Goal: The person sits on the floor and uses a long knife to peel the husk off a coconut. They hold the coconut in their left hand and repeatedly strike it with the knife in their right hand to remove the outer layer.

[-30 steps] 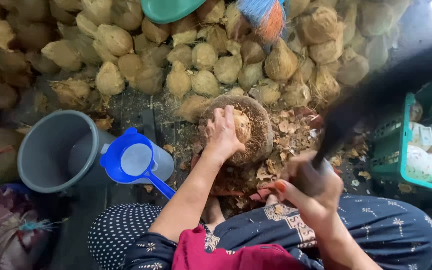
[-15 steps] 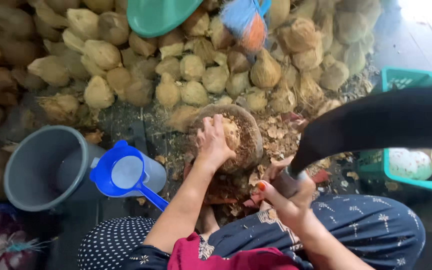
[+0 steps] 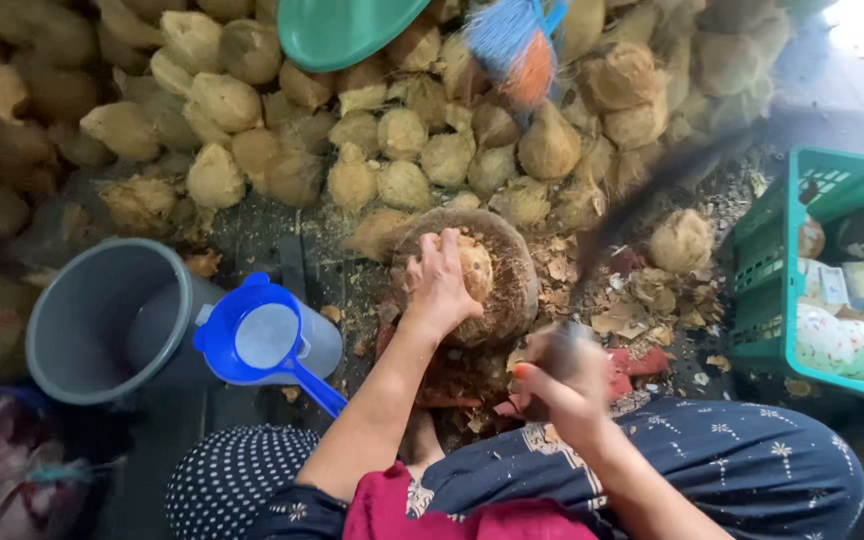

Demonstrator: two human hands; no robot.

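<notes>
My left hand point(image 3: 439, 283) presses down on a husked coconut point(image 3: 475, 264) that rests on a round wooden chopping block point(image 3: 512, 270) on the ground in front of me. My right hand point(image 3: 562, 382) grips the handle of a long dark blade point(image 3: 652, 195), which is blurred with motion and stretches up to the right of the block. The blade's tip is apart from the coconut. My knees, in dark patterned cloth, frame the bottom of the view.
A big heap of husked coconuts point(image 3: 382, 130) fills the far side. A grey bucket point(image 3: 102, 320) with a blue scoop point(image 3: 267, 340) stands at the left. A green crate point(image 3: 782, 250) holding peeled white coconuts point(image 3: 837, 345) sits at the right. Husk chips litter the ground.
The blade has swung from close to the camera out and down toward the right of the block. My right hand has shifted left. My left hand has stayed on the coconut.
</notes>
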